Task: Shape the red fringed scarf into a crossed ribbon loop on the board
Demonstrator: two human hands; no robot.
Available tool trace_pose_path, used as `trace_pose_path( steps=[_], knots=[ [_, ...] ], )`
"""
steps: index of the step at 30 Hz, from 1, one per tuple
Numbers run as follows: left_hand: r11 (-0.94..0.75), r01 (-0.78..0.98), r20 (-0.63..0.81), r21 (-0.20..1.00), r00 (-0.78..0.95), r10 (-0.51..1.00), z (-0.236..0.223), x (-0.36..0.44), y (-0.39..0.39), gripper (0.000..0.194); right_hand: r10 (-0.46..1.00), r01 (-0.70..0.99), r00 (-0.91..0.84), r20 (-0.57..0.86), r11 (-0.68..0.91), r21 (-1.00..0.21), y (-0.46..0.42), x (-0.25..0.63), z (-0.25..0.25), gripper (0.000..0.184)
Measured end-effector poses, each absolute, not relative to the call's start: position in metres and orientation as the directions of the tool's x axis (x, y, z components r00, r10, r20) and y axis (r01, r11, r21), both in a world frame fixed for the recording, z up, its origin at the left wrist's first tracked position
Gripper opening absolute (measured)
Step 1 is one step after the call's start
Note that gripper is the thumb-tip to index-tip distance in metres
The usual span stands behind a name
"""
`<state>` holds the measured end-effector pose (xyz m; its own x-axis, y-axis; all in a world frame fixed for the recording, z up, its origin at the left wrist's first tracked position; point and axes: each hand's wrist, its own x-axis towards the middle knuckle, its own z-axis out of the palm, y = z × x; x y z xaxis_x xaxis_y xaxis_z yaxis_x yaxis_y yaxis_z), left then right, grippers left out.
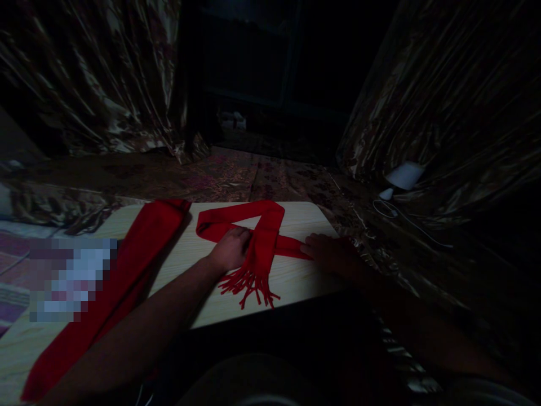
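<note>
A red scarf with a fringed end lies on a pale wood-grain tabletop, bent into a loop with one band crossing over another. My left hand is closed on the scarf inside the loop, just left of the crossing, its fingertips partly hidden. On the right, my right hand grips the band that runs out to that side; it is in deep shadow. The fringe spreads toward the table's near edge. Left of my left forearm, a long folded red cloth stretches along the tabletop.
A blurred-out patch covers something at the table's left side. Behind the table is a patterned cover with a white lamp and its cord at right. Dark shiny curtains hang on both sides. The room is dim.
</note>
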<state>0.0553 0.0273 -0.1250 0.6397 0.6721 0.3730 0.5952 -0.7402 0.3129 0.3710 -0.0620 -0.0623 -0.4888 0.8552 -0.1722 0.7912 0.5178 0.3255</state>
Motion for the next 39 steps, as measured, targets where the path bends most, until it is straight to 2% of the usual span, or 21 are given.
trace_pose_path(
  steps=[4, 6, 10, 13, 15, 18, 21, 27, 29, 34, 39],
  knots=[
    [-0.729, 0.619, 0.357, 0.293, 0.636, 0.684, -0.125, 0.052, 0.025, 0.037, 0.847, 0.795, -0.495, -0.194, 0.531, 0.292, -0.067, 0.371, -0.059, 0.029],
    [-0.729, 0.625, 0.341, 0.279, 0.646, 0.684, -0.124, 0.049, 0.026, 0.035, 0.852, 0.807, -0.487, -0.194, 0.524, 0.274, -0.069, 0.37, -0.053, 0.03],
    [-0.675, 0.661, 0.325, 0.329, 0.591, 0.738, -0.12, 0.045, 0.026, 0.034, 0.867, 0.827, -0.451, -0.211, 0.495, 0.265, -0.067, 0.354, -0.04, 0.02],
    [-0.612, 0.708, 0.382, 0.352, 0.488, 0.785, -0.119, 0.044, 0.026, 0.045, 0.89, 0.863, -0.447, -0.091, 0.456, 0.218, -0.062, 0.331, -0.044, 0.029],
    [-0.592, 0.745, 0.406, 0.306, 0.461, 0.79, -0.121, 0.044, 0.026, 0.05, 0.881, 0.875, -0.47, 0.044, 0.459, 0.157, -0.06, 0.315, -0.055, 0.038],
    [-0.482, 0.848, 0.317, 0.222, 0.405, 0.858, -0.126, 0.043, 0.027, 0.058, 0.862, 0.877, -0.481, 0.16, 0.473, 0.086, -0.059, 0.297, -0.079, 0.056],
    [-0.395, 0.903, 0.19, 0.169, 0.363, 0.912, -0.131, 0.037, 0.03, 0.063, 0.897, 0.903, -0.428, 0.108, 0.428, 0.028, -0.062, 0.286, -0.101, 0.062],
    [-0.476, 0.862, 0.071, 0.174, 0.472, 0.879, -0.131, 0.018, 0.045, 0.066, 0.946, 0.946, -0.321, 0.04, 0.323, -0.035, -0.083, 0.272, -0.111, 0.066],
    [-0.523, 0.826, 0.109, 0.21, 0.511, 0.852, -0.131, 0.012, 0.05, 0.065, 0.956, 0.955, -0.294, 0.02, 0.295, -0.041, -0.091, 0.265, -0.108, 0.069],
    [-0.587, 0.755, 0.358, 0.293, 0.482, 0.799, -0.137, 0.01, 0.058, 0.056, 0.968, 0.968, -0.25, -0.038, 0.249, -0.036, -0.098, 0.252, -0.103, 0.073],
    [-0.557, 0.782, 0.373, 0.281, 0.446, 0.814, -0.14, 0.013, 0.062, 0.055, 0.969, 0.969, -0.246, -0.008, 0.246, -0.031, -0.097, 0.25, -0.104, 0.073]
  ],
)
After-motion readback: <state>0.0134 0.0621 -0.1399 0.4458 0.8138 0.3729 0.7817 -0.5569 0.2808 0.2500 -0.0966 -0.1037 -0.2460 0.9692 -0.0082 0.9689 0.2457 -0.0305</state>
